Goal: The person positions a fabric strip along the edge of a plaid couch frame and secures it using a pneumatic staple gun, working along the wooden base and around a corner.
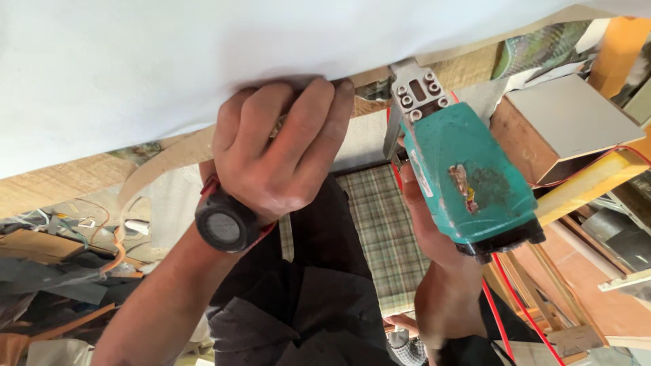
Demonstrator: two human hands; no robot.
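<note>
Left hand [285, 152] curled tight over the edge of a smooth white sheet [135, 61], fingers pressing it and a tan strip [163, 163] against a rough wooden board edge [54, 183]; fingertips partly tucked under the sheet. Wore one round black wristwatch [222, 224] on a red band. Right hand [434, 230] wrapped round a teal staple gun [468, 176], mostly hidden behind its body, grip closed on the handle. Gun's paint scuffed and chipped on one side; bare metal nose with four bolts, tip touching the board edge just beside the left fingers, partly cut off by the sheet. One thin red hose [502, 312] trailed down from the gun. Below, a plaid cloth [386, 237], dark sleeves, a brown box [563, 129] and blurred workshop clutter, hard to tell apart.
</note>
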